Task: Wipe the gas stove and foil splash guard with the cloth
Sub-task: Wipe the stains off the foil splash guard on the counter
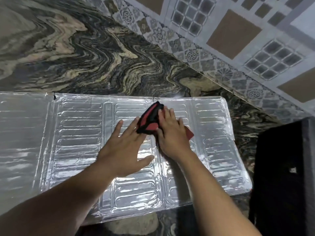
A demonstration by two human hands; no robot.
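The silver foil splash guard [76, 133] lies unfolded and flat on the marbled counter, its embossed panels running from the left edge to the right of centre. A red and black cloth [150, 120] is bunched on its upper middle panel. My right hand [172, 135] lies on top of the cloth and presses it against the foil, fingers pointing away from me. My left hand [126, 147] rests flat on the foil just left of the cloth, fingers spread, its fingertips touching the cloth's edge. The black gas stove [281, 176] shows at the right edge.
The dark marbled counter [85, 57] stretches behind the foil to a patterned tile wall [238, 40] at the upper right. The foil's near edge hangs close to the counter's front edge.
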